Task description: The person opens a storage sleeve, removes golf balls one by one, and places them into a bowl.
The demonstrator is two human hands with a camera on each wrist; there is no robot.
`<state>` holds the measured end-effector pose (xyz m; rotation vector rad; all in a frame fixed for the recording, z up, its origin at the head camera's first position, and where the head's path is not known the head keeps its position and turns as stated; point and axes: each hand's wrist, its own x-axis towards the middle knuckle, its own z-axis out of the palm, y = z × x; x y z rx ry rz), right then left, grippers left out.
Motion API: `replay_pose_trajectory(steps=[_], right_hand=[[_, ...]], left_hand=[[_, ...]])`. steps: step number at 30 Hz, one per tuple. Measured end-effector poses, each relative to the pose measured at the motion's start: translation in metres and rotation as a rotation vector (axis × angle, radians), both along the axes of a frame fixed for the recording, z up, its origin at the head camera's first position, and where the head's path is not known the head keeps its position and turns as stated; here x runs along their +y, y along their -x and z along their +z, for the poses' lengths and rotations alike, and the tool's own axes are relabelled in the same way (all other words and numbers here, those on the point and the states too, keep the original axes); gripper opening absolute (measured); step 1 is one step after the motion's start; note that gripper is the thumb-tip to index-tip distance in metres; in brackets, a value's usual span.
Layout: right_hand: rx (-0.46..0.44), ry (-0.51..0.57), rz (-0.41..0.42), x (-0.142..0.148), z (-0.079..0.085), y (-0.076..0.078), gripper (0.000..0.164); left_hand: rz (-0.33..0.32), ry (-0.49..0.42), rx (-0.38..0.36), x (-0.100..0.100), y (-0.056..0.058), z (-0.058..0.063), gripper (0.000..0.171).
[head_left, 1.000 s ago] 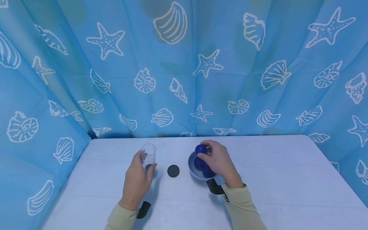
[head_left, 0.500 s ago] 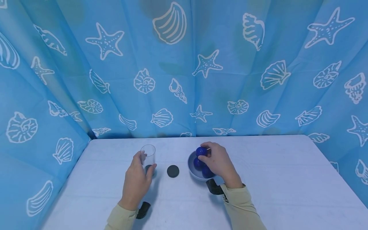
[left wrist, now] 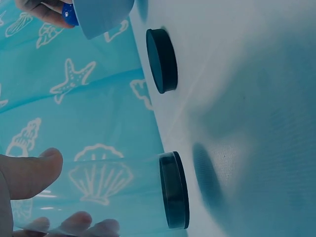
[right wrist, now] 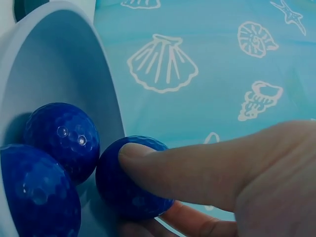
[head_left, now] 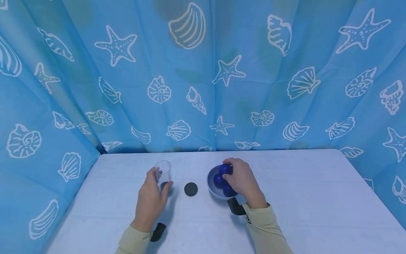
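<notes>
My left hand [head_left: 150,203] grips a clear cylindrical container [head_left: 163,173], upright and open at the top. A black cap [left wrist: 176,190] closes its lower end, close over the table in the left wrist view. Just right of it, a round black lid [head_left: 191,189] lies flat. Between thumb and fingers, my right hand [head_left: 243,179] pinches a blue golf ball [right wrist: 112,180] at the far inner side of a grey-blue bowl [head_left: 211,191]. Two more blue golf balls [right wrist: 61,140] sit inside that bowl, the held one right up against the nearer of them in the right wrist view.
A white cloth covers the table [head_left: 317,204]. Behind it and along both sides hangs a blue curtain [head_left: 196,70] with white shell and starfish prints. Black wrist mounts [head_left: 158,232] stick out from both sleeves.
My right hand has lowered the pinched golf ball slightly, moving it a little right and nearer, down toward the other balls in the bowl. My left hand and the container stay nearly still.
</notes>
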<state>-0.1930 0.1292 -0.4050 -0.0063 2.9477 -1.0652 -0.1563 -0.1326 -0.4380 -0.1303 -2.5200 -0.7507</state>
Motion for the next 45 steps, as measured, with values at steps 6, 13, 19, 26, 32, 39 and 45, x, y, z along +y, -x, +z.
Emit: replay_pose_trajectory(steps=[6, 13, 19, 26, 32, 39, 45], right_hand=[[0.004, -0.021, -0.011, -0.002, 0.001, 0.0, 0.041], [0.014, -0.079, -0.021, -0.005, 0.0, -0.001, 0.041], [-0.006, -0.123, -0.048, -0.011, 0.0, -0.002, 0.043], [-0.061, -0.129, -0.079, -0.019, -0.006, -0.001, 0.047], [-0.067, -0.131, -0.093, -0.021, -0.009, 0.001, 0.046], [-0.065, -0.131, -0.101, -0.022, -0.009, 0.0, 0.045], [-0.076, -0.136, -0.113, -0.024, -0.011, 0.0, 0.046]], left_hand=[[-0.001, -0.001, -0.001, 0.0, 0.0, -0.001, 0.063], [0.002, -0.027, -0.02, 0.001, 0.001, -0.002, 0.062], [0.002, -0.029, -0.018, 0.0, 0.001, -0.003, 0.062], [-0.009, -0.044, -0.03, 0.0, 0.002, -0.005, 0.062], [0.002, -0.04, -0.03, 0.0, 0.004, -0.007, 0.063], [0.007, -0.065, -0.048, 0.0, 0.005, -0.009, 0.063], [0.013, -0.079, -0.085, 0.0, 0.006, -0.011, 0.064]])
